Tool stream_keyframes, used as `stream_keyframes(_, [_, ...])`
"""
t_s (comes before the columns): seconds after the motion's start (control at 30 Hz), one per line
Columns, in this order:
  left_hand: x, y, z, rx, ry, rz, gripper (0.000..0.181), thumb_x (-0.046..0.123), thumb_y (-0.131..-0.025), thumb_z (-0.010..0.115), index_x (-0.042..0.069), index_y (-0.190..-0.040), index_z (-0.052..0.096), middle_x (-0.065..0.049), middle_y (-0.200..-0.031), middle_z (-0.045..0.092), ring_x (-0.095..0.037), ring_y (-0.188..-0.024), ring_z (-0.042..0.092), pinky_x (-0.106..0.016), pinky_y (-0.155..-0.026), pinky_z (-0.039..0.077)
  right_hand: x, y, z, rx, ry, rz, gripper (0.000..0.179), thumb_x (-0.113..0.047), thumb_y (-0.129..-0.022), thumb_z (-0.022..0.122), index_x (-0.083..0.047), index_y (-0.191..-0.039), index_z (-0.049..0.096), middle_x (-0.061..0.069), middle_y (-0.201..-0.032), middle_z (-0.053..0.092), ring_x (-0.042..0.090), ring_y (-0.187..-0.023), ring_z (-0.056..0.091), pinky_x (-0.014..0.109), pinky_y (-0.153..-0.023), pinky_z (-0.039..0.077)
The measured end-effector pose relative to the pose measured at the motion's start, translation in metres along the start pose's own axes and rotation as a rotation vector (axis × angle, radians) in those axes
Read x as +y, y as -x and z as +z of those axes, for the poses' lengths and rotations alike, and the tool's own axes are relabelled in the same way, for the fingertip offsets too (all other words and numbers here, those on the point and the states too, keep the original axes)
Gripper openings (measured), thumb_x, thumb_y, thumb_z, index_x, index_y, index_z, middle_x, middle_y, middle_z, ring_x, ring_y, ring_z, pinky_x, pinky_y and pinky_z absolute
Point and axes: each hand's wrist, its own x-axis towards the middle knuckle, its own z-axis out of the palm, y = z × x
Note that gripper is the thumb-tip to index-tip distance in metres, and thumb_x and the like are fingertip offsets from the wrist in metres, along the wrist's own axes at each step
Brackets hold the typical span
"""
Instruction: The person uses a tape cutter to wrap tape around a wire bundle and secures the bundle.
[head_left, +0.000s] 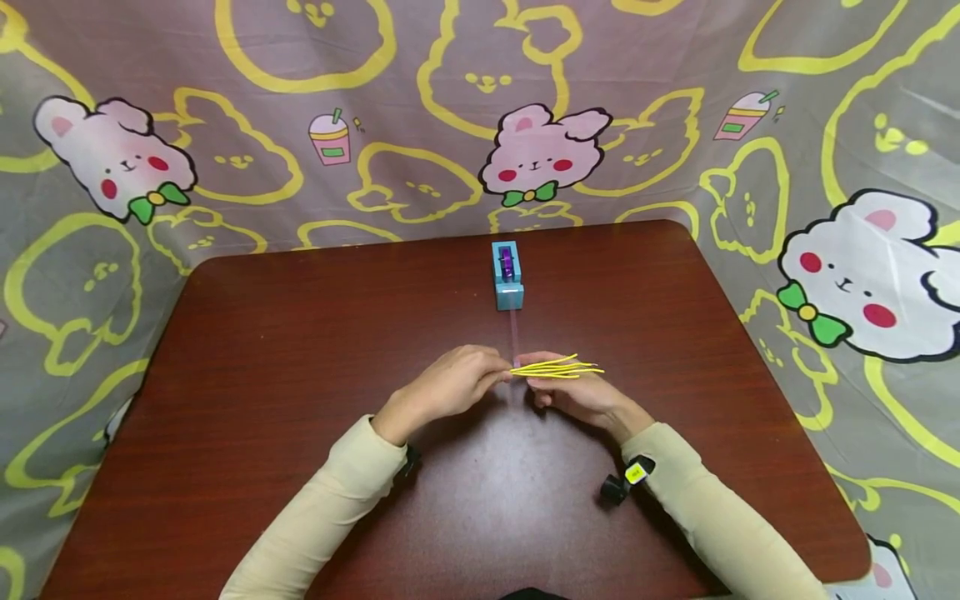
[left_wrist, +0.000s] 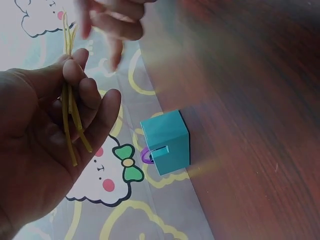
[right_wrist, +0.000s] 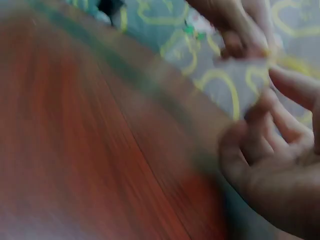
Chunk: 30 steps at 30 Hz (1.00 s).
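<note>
My left hand point(head_left: 453, 382) pinches one end of a bundle of thin yellow strands point(head_left: 558, 368), wire-like in look. In the left wrist view the strands point(left_wrist: 66, 131) run between thumb and fingers, with ends showing above and below. My right hand point(head_left: 577, 396) is close beside the bundle, its fingertips near the left fingertips. Blur in the right wrist view hides whether the right hand point(right_wrist: 280, 160) pinches anything. From a light-blue tape dispenser point(head_left: 509, 296) with a purple roll, a pinkish see-through strip of tape point(head_left: 513, 329) stretches to the bundle at my fingertips.
A dark red-brown table point(head_left: 315, 333) lies under both hands. Patterned cloth point(head_left: 420, 108) with rabbits and yellow outlines hangs behind the table and along its sides. Both wrists carry small dark cameras, the right one point(head_left: 613, 490) plainly visible.
</note>
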Motion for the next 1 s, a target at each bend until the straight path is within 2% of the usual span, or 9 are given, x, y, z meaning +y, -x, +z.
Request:
stream_keyframes(0.1, [0.000,0.001,-0.001,0.014,-0.027,-0.001,0.019,0.016,-0.102,0.062,0.005,-0.108,0.076,-0.001,-0.094,0.069,-0.011,-0.079,0.059,-0.031,-0.074,0.050,-0.008,-0.008,-0.017,-0.122,-0.068,0.122,0.032,-0.029,-0.099,0.065,-0.006,-0.122,0.067,0.007,-0.096,0.064,0.014,-0.072,0.054,0.030,-0.071,0.048])
stream_keyframes(0.2, [0.000,0.003,-0.001,0.032,-0.039,0.010,0.018,0.015,-0.101,0.063,0.005,-0.106,0.076,0.000,-0.090,0.068,-0.011,-0.077,0.057,-0.031,-0.072,0.050,-0.019,-0.017,-0.028,-0.213,-0.077,0.239,0.044,-0.045,-0.104,0.052,-0.005,-0.112,0.069,0.007,-0.089,0.067,0.015,-0.071,0.059,0.029,-0.068,0.052])
stream_keyframes(0.3, [0.000,0.003,-0.002,0.050,-0.047,0.023,0.016,0.015,-0.100,0.064,0.005,-0.104,0.077,0.002,-0.085,0.064,-0.010,-0.074,0.054,-0.029,-0.069,0.048,-0.030,-0.027,-0.034,-0.306,-0.020,0.322,0.063,-0.053,-0.107,0.035,0.002,-0.112,0.065,0.008,-0.087,0.069,0.016,-0.068,0.063,0.027,-0.061,0.053])
stream_keyframes(0.4, [0.000,0.004,-0.002,0.060,-0.057,0.036,0.016,0.015,-0.101,0.064,0.006,-0.102,0.076,0.004,-0.081,0.060,-0.010,-0.071,0.052,-0.027,-0.066,0.046,-0.038,-0.034,-0.037,-0.387,0.060,0.378,0.074,-0.053,-0.108,0.026,0.013,-0.112,0.058,0.008,-0.084,0.072,0.016,-0.065,0.067,0.025,-0.053,0.052])
stream_keyframes(0.5, [0.000,0.003,-0.002,0.064,-0.073,0.049,0.016,0.016,-0.101,0.064,0.006,-0.099,0.076,0.005,-0.080,0.058,-0.010,-0.071,0.052,-0.027,-0.066,0.046,-0.043,-0.039,-0.040,-0.477,0.154,0.393,0.076,-0.048,-0.110,0.025,0.024,-0.112,0.049,0.008,-0.082,0.073,0.016,-0.064,0.068,0.025,-0.050,0.051])
stream_keyframes(0.63, [0.001,0.002,-0.001,0.066,-0.093,0.062,0.016,0.016,-0.101,0.064,0.007,-0.098,0.076,0.005,-0.079,0.057,-0.010,-0.071,0.051,-0.028,-0.066,0.046,-0.048,-0.041,-0.043,-0.558,0.232,0.367,0.069,-0.037,-0.110,0.035,0.031,-0.108,0.042,0.010,-0.077,0.073,0.017,-0.062,0.069,0.026,-0.049,0.052])
stream_keyframes(0.8, [0.002,0.002,-0.002,0.073,-0.108,0.068,0.016,0.016,-0.101,0.064,0.007,-0.099,0.077,0.005,-0.077,0.055,-0.009,-0.071,0.051,-0.028,-0.065,0.046,-0.051,-0.042,-0.044,-0.588,0.230,0.377,0.067,-0.034,-0.107,0.047,0.033,-0.108,0.042,0.010,-0.073,0.071,0.019,-0.062,0.069,0.029,-0.049,0.053])
stream_keyframes(1.0, [0.002,0.001,-0.002,0.072,-0.142,0.073,0.016,0.017,-0.101,0.064,0.008,-0.099,0.077,0.005,-0.078,0.057,-0.009,-0.071,0.052,-0.028,-0.065,0.048,-0.053,-0.041,-0.043,-0.605,0.255,0.381,0.066,-0.036,-0.106,0.048,0.029,-0.112,0.047,0.011,-0.072,0.071,0.020,-0.061,0.069,0.029,-0.051,0.054])
